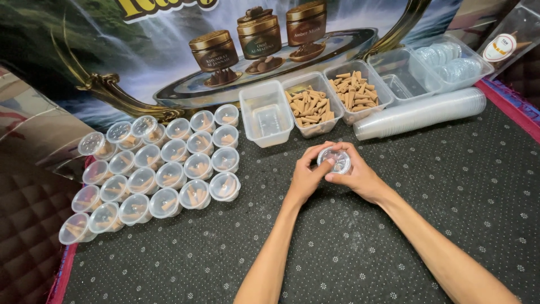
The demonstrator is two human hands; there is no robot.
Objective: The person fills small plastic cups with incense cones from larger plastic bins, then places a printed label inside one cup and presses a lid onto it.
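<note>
Both of my hands meet at the middle of the dark mat around one small clear plastic cup (pixel 334 159) with a lid on top. My left hand (pixel 306 177) wraps its left side, thumb against the lid. On the other side my right hand (pixel 355 174) grips it, fingertips over the rim. To the left lie several closed clear cups (pixel 169 169) in rows, each with brown cone pieces inside. Two clear tubs (pixel 310 110) (pixel 356 93) of loose brown cones stand just beyond my hands.
An empty clear tub (pixel 266 115) stands left of the cone tubs. A long stack of clear cups (pixel 419 112) lies on its side at right. Tubs with clear lids (pixel 447 65) sit at the far right. A printed banner (pixel 169 50) backs the mat.
</note>
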